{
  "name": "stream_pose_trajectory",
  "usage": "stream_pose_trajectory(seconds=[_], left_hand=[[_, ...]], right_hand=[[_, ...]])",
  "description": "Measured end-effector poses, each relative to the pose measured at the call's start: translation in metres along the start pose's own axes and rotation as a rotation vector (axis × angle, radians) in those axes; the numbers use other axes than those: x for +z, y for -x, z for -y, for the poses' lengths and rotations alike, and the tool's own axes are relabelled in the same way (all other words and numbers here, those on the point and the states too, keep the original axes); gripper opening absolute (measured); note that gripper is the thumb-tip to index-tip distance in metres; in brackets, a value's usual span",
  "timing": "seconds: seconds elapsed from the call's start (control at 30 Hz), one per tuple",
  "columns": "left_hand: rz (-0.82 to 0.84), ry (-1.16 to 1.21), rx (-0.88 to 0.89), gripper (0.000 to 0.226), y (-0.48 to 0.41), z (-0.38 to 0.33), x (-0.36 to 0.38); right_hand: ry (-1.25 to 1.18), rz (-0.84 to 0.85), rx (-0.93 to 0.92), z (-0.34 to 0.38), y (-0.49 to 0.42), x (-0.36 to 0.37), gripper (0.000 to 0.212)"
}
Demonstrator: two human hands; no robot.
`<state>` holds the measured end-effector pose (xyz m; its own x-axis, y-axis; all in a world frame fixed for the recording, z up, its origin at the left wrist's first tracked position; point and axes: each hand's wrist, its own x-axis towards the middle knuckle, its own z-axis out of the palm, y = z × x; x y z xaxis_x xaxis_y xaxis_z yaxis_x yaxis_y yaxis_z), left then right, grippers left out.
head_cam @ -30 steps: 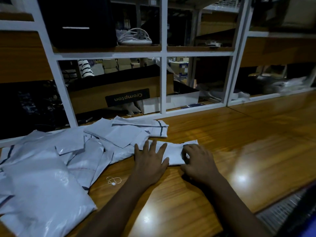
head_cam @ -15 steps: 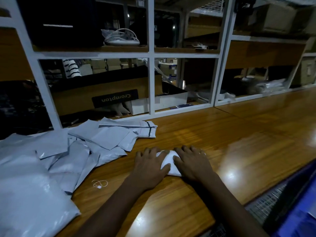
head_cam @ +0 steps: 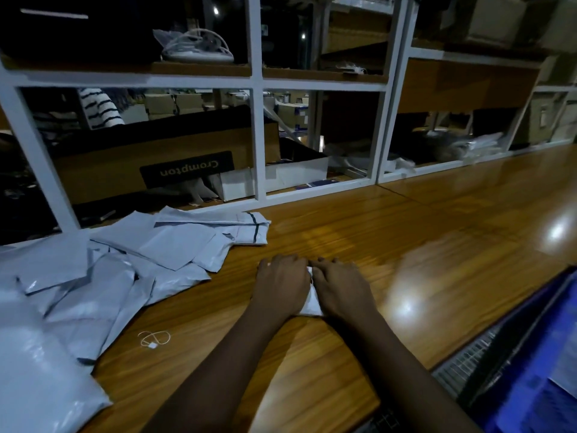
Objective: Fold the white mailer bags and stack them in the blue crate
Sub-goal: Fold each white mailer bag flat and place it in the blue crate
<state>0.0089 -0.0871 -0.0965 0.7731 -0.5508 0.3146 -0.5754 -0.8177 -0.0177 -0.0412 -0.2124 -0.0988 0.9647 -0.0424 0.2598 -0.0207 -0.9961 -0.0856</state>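
Mailer bag (head_cam: 313, 303): white, folded small, lying on the table (head_cam: 421, 245) under both hands; only a strip shows between them.
Left hand (head_cam: 282, 284): palm down on the bag's left half, fingers bent over its far edge, holding it.
Right hand (head_cam: 338, 290): palm down on the right half, fingers bent likewise, touching the left hand at the fingertips.
Loose bags (head_cam: 125, 267): an unfolded heap left of the grip, apart from it.
Blue crate (head_cam: 537, 370): right of the grip, at the table's near edge.
String tag (head_cam: 154, 339): left of the left forearm.
Shelf frame (head_cam: 257, 135): beyond the grip.
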Motion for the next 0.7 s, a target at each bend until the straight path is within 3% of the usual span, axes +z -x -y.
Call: stream_pose_trajectory(seconds=[0.07,0.1,0.17,0.3,0.37,0.47,0.53,0.7], left_hand=[[0.08,-0.006,-0.014,0.06,0.0,0.005,0.002],[0.165,-0.01,-0.025,0.058,-0.002,0.009,0.002],[0.351,0.048,-0.049,0.056,-0.011,0.013,-0.001],[0.534,0.161,-0.12,0.058,-0.032,0.016,-0.003],[0.476,0.1,-0.116,0.058,-0.032,0.016,-0.002],[0.157,-0.102,-0.065,0.06,-0.019,0.01,0.001],[0.046,-0.164,-0.048,0.061,-0.011,0.006,0.003],[0.084,-0.193,-0.017,0.076,0.009,0.005,0.002]], right_hand=[[0.071,0.08,0.023,0.001,-0.001,0.0,0.078],[0.092,0.129,0.039,0.001,-0.001,0.001,0.081],[0.081,0.23,0.071,0.0,-0.006,0.001,0.064],[0.016,0.431,0.103,-0.002,-0.028,-0.011,0.066],[0.006,0.399,0.123,-0.002,-0.032,-0.009,0.058],[0.094,0.153,0.109,0.0,-0.021,0.001,0.058],[0.118,0.061,0.097,0.001,-0.013,0.006,0.067],[0.166,0.077,0.041,0.003,0.005,0.008,0.096]])
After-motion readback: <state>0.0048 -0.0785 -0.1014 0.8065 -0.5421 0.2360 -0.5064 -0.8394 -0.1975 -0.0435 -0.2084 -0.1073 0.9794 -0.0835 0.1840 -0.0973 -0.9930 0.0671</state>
